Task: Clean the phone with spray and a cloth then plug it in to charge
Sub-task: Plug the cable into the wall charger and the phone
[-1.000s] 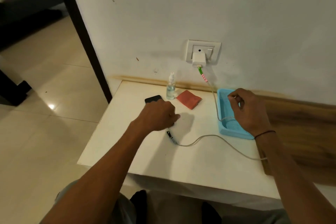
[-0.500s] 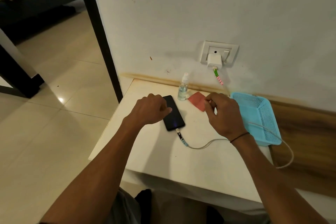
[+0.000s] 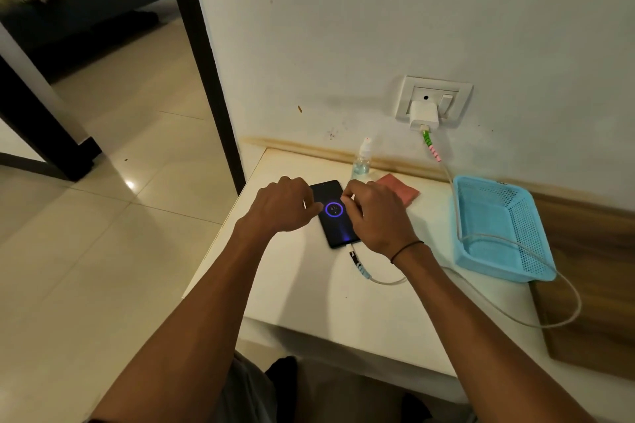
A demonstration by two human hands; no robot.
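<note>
A black slab phone (image 3: 332, 213) lies flat on the cream-white counter (image 3: 309, 285), screen up, showing a glowing purple ring with small digits inside it that are too small to read surely. The left hand (image 3: 280, 204) rests at the phone's left edge with its fingers (image 3: 314, 208) curled loosely and touching the screen's side, gripping nothing. The right hand (image 3: 374, 216) covers the phone's right edge, fingers bent and narrow, fingertips on the screen near the ring; whether they pinch the phone's edge cannot be told.

A pale charging cable (image 3: 385, 281) enters the phone's near end, runs under the right wrist, loops off the counter's right side, passes through a light-blue perforated plastic basket (image 3: 515, 237) and climbs to a white square charger (image 3: 424, 114) seated in the white wall socket plate (image 3: 460, 93).

Behind the phone stand a small clear spray bottle (image 3: 361, 161) and, just beside it, a flat folded red cloth (image 3: 403, 189), both near the wall.
</note>
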